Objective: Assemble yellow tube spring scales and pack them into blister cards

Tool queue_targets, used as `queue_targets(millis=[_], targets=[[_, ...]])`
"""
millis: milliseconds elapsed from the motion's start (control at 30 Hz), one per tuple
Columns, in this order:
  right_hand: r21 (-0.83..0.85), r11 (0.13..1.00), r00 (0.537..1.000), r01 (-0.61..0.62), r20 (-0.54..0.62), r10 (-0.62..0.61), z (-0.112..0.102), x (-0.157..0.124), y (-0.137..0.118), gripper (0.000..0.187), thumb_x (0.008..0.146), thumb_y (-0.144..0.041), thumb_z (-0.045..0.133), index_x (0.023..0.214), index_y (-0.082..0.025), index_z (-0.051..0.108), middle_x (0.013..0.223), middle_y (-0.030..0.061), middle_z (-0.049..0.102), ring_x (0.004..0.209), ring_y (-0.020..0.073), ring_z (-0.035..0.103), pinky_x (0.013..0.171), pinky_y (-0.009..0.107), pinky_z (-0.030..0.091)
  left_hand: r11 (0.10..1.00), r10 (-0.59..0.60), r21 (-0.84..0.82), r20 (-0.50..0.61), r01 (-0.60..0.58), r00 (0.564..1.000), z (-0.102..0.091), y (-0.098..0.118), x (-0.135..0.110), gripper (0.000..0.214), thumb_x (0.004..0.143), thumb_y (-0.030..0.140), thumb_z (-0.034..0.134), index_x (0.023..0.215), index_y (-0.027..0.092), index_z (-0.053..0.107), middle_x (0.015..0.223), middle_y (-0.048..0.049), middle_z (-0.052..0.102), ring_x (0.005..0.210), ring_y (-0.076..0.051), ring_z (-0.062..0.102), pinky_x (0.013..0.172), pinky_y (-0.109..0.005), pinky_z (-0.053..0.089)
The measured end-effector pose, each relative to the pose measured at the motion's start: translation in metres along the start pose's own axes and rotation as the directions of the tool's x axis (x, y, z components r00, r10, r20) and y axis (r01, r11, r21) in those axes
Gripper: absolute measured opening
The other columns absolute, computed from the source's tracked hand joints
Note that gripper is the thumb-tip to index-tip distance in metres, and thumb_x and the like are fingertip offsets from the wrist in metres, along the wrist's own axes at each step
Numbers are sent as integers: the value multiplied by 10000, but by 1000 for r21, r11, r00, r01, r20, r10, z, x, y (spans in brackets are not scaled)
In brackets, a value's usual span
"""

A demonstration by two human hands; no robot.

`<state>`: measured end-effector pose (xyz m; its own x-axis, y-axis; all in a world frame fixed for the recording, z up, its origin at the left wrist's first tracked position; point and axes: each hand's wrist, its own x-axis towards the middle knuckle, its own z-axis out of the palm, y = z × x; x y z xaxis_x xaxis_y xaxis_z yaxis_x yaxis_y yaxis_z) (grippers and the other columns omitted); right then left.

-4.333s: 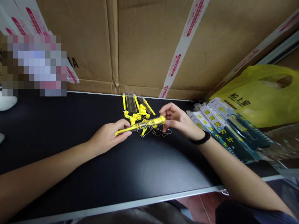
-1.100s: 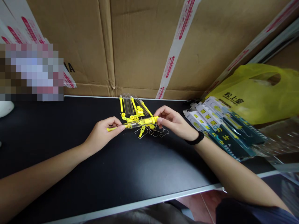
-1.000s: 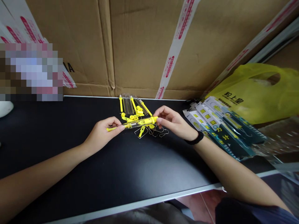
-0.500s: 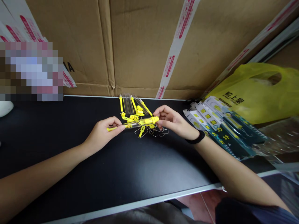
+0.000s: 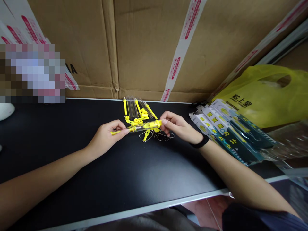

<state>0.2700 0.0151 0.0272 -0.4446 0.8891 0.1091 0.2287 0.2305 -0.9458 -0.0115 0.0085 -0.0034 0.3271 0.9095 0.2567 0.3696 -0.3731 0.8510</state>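
A clear tubular spring scale [image 5: 141, 127] with yellow parts inside is held level above the black tabletop. My left hand [image 5: 109, 133] pinches its left end between thumb and fingers. At the right end, my right hand [image 5: 176, 126] has thumb and forefinger closed on the yellow end cap [image 5: 158, 123]. Behind the tube lie loose clear tubes [image 5: 131, 107], yellow rods with metal tips [image 5: 124, 106] and small yellow rings and caps [image 5: 143, 113]. Bent wire hooks [image 5: 166, 136] and a yellow hook piece [image 5: 146, 135] lie just below it, partly covered by the tube and my right hand.
Packaged spring scales [image 5: 225, 130] lie stacked at the right, before a yellow plastic bag [image 5: 267, 96]. A large taped cardboard box [image 5: 144, 48] stands along the table's back edge. A white object [image 5: 6, 111] sits at the far left, below a blurred-out patch.
My right thumb and fingers have shifted slightly and now cover more of the yellow end cap. The left hand and the tube have hardly moved.
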Motion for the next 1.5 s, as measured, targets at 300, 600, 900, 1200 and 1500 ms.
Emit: queue_targets(millis=[300,600,900,1200,1500], targets=[[-45,998,998,-53,11,54,0,-2,-2,373,867,-549,567,823,-191,473,632,-47,513,477,53,445,399,164,390,1000,3,19,7,-3,1000,-1,0,-1,291,846,441,605,758,164,599,703,21,558,652,-106,500,611,-213,376],[-114,991,997,-69,19,71,1,-3,-2,438,883,-595,501,745,-181,465,629,-31,506,485,53,445,411,162,395,1000,1,20,20,-2,1000,0,1,0,274,845,421,606,758,161,596,704,29,556,653,-99,496,613,-210,368],[-174,981,996,-85,21,90,2,-5,-3,508,897,-636,422,699,-172,485,625,-10,516,507,69,472,436,180,404,1000,8,23,25,-8,1000,1,-1,0,272,849,423,605,768,163,597,710,32,561,658,-95,499,616,-210,369],[-210,975,995,-72,49,84,0,-5,0,561,917,-622,386,613,-161,488,565,-12,477,475,63,428,428,181,369,1000,17,19,21,-17,1000,1,-2,-1,260,853,411,607,770,164,598,721,33,568,669,-92,506,629,-205,374],[-147,989,1000,4,1,-4,6,-5,0,366,945,-533,437,804,-196,430,652,-38,518,477,52,412,414,160,346,999,22,42,24,-23,999,0,-1,0,261,856,412,598,764,167,598,709,33,564,654,-94,500,615,-210,369]])
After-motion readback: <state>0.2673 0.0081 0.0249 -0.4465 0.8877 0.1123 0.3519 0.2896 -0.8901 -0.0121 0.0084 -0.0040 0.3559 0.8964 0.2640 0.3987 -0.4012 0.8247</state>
